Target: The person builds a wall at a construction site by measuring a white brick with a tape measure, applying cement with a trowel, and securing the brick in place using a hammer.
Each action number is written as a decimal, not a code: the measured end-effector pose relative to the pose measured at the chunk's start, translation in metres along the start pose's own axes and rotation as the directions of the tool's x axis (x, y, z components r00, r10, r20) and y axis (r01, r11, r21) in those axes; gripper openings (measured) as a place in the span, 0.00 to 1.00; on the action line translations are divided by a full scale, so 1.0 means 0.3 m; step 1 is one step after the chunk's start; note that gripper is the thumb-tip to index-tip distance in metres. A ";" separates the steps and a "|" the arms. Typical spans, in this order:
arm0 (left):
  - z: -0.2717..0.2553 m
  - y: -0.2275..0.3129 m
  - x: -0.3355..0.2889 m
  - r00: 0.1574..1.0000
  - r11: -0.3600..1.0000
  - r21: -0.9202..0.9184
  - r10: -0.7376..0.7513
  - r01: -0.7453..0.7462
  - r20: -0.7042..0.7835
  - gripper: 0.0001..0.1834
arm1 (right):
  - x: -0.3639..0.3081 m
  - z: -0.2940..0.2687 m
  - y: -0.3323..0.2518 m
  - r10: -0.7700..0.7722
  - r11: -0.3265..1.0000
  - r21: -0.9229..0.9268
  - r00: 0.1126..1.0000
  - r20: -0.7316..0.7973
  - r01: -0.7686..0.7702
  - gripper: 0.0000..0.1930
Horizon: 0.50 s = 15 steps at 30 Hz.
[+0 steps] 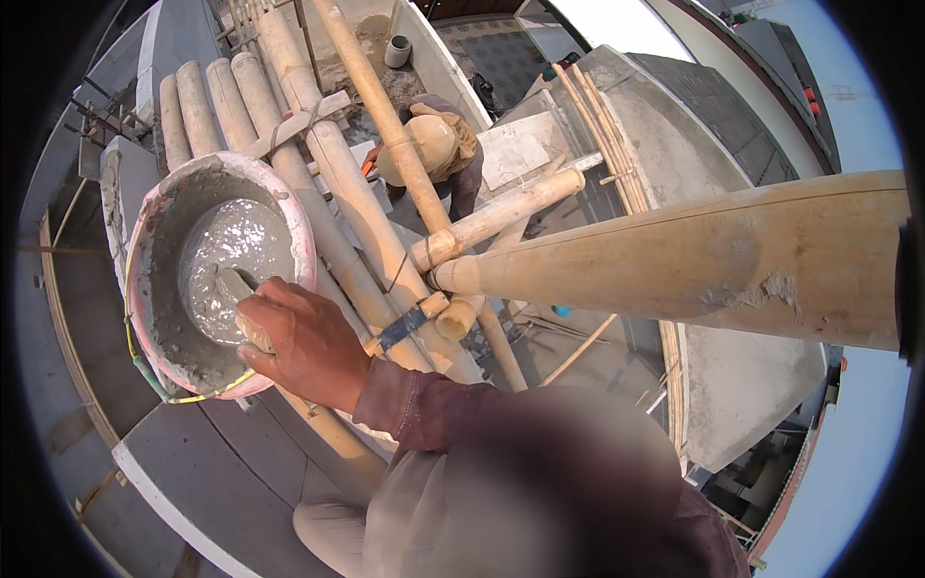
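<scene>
My right hand (310,339) reaches left over a round pinkish bucket (297,226) coated with cement. It is closed around the handle of a small trowel (232,286), whose blade is at the wet grey mortar (252,231). The mortar looks shiny and smooth, and more of it is smeared on the bucket's inner wall. A yellow-green cord handle (173,398) hangs along the bucket's lower rim. My left hand does not show.
Bamboo poles (332,173) lie side by side beyond the bucket, with a thick pole (674,255) crossing at the right. Below, a co-worker in a cap (421,149) bends among the poles. A concrete slab (655,135) lies right, and grey ledge (217,472) near me.
</scene>
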<state>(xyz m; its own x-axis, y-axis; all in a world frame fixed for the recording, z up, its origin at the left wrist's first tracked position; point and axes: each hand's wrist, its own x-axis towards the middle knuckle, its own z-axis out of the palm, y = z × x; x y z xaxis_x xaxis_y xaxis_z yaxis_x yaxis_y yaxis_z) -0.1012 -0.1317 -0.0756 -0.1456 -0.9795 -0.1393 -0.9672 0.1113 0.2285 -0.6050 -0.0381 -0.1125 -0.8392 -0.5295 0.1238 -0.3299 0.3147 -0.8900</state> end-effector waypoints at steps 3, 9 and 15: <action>0.011 0.029 0.025 1.000 1.000 0.004 -0.007 0.007 0.015 0.21 | 0.049 -0.003 -0.007 -0.081 0.997 0.001 0.997 -0.005 0.081 0.19; 0.014 0.039 0.035 0.999 1.000 -0.010 -0.023 0.023 0.025 0.20 | 0.082 -0.026 -0.032 -0.074 0.995 -0.055 0.995 0.069 0.078 0.17; -0.076 -0.036 -0.001 0.996 0.995 -0.053 -0.084 0.082 -0.038 0.20 | 0.126 -0.005 -0.100 -0.088 0.874 -0.437 0.953 0.289 0.213 0.12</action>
<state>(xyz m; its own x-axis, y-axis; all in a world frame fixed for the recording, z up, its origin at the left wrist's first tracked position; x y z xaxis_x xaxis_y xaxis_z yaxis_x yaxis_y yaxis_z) -0.0859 -0.1363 -0.0560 -0.0563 -0.9910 -0.1215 -0.9635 0.0221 0.2668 -0.6275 -0.0666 -0.0805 -0.6464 -0.7598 0.0695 -0.6556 0.5064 -0.5601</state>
